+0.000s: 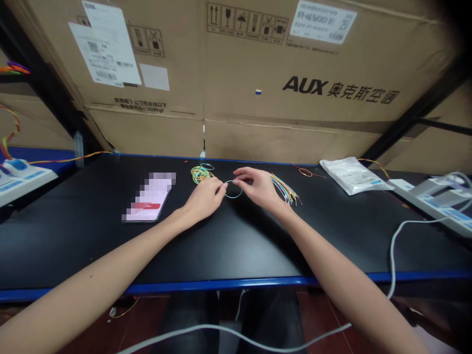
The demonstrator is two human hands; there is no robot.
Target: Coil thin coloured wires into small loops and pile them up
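A thin light-green wire (233,197) is bent into a small loop above the black table, between my two hands. My left hand (205,196) pinches it with thumb and forefinger. On the other side, my right hand (261,188) has curled fingers, with the thumb and fingertips at the top of the loop. The wire's ends are hidden by the fingers. Just behind my left hand lies a pile of coiled yellow and green wires (199,174). A bundle of straight, many-coloured wires (286,190) fans out beside my right wrist.
A phone (149,196) lies at left on the black table (221,250). A white plastic packet (352,174) and a power strip (435,204) with a grey cable (393,250) are at right. Another power strip (27,182) sits far left. A large cardboard box (239,64) stands behind.
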